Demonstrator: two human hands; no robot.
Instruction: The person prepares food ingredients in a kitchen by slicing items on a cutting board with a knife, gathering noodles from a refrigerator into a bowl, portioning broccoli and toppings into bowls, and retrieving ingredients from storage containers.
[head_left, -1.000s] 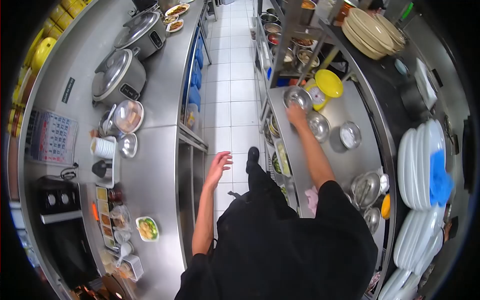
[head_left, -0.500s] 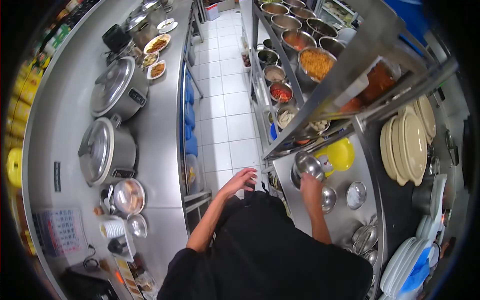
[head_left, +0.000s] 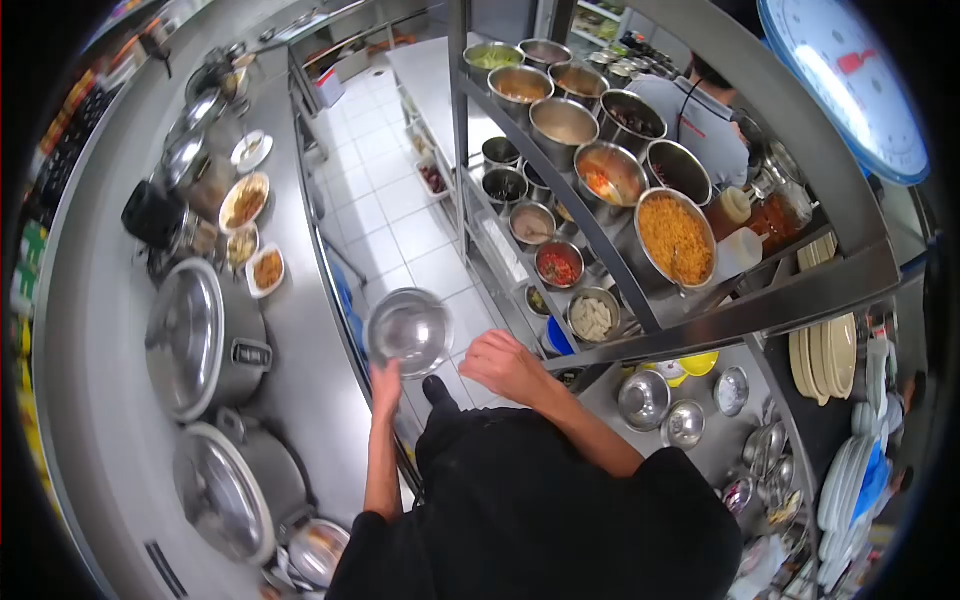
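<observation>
A shiny metal bowl (head_left: 410,332) is held out over the floor aisle by my left hand (head_left: 386,380), which grips its near rim. To the right of the bowl, my right hand (head_left: 498,364) is in the air with its fingers bent; nothing shows in it, though its fingertips are blurred. On the right counter stand another metal bowl (head_left: 643,400) and a smaller one (head_left: 684,424), beside the edge of a yellow dish (head_left: 698,363).
A metal rack (head_left: 740,318) on the right carries pots of food, including orange shreds (head_left: 676,238). Two lidded cookers (head_left: 190,340) and small plates of food (head_left: 245,202) line the left counter (head_left: 320,400). A person in grey (head_left: 688,120) is behind the rack.
A metal bowl has come off the right counter and passed from my right hand to my left. The view has moved forward, so the rack and its pots look larger.
</observation>
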